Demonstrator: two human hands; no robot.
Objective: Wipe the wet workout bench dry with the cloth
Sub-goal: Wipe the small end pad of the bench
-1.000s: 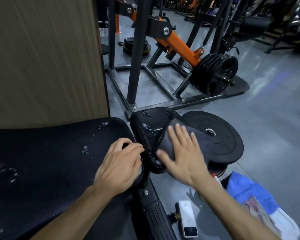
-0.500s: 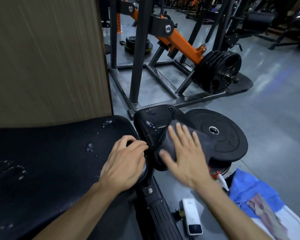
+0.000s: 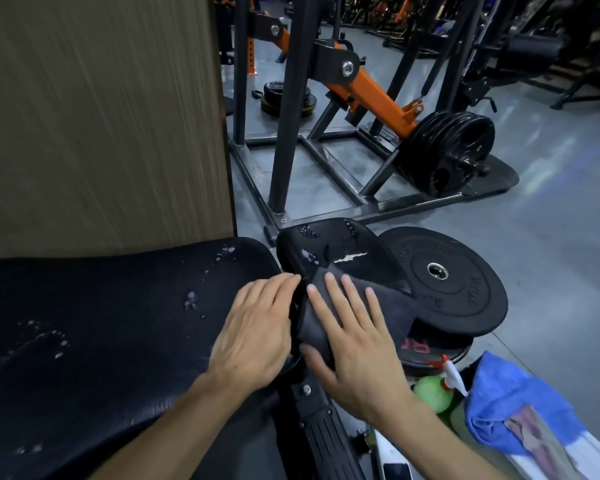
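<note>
The right hand [image 3: 355, 344] lies flat with fingers spread, pressing the dark cloth [image 3: 321, 306] onto the bench [image 3: 101, 341] seat, while the left hand [image 3: 255, 336] rests with fingers bent over the bench pad edge beside the cloth

- Left hand [image 3: 257, 336] lies palm down, fingers loosely bent at the knuckles and pointing forward — fingertips at the pad's edge, nothing held.
- Right hand [image 3: 352, 336] lies flat, palm down, fingers straight and spread, thumb stretched out to the left — pressing on the cloth [image 3: 388, 294].
- Both forearms are bare and come up from the bottom edge, converging; the hands sit just beside each other.
</note>
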